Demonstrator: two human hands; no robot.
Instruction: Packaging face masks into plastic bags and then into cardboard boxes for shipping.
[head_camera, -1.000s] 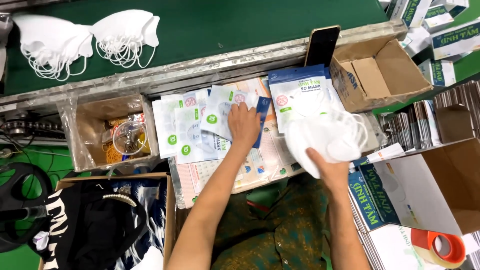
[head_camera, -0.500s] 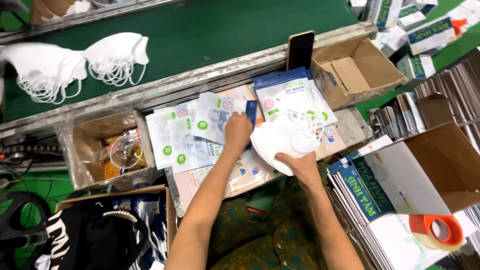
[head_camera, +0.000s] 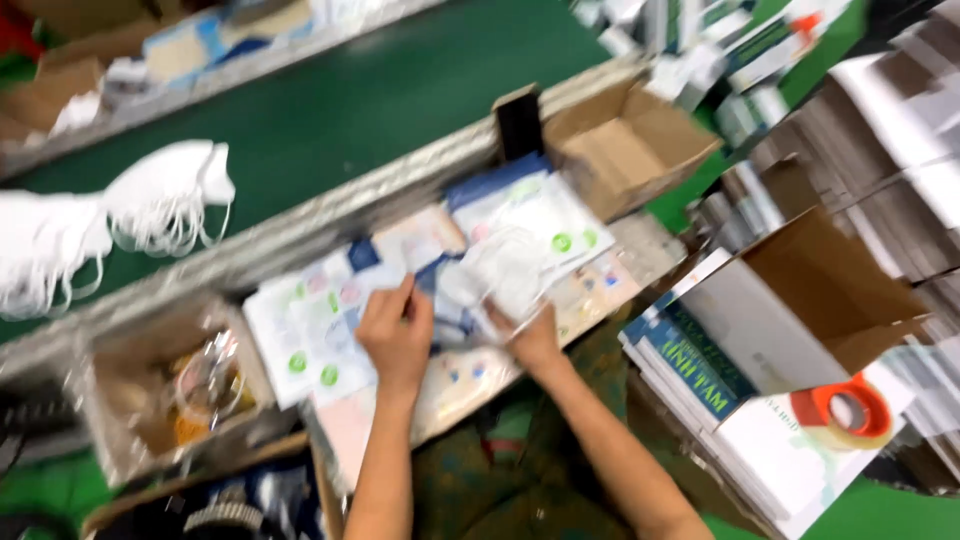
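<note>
Since half a second ago, the white mask has been drawn in from the right toward the frame's middle, and the left hand has been brought close beside it. The mask is now held over the tabletop at centre frame; through the blur it is seen as pale and soft, with no further detail to be made out. The right hand is closed on its lower edge, fingers clamped. The left hand's fingers are pinched on a flat pouch just left of the mask. More pouches are spread to the left, too blurred to be counted. Two mask bundles are seen on the green belt at upper left. One open carton is placed at upper right, one orange tape roll at lower right.
</note>
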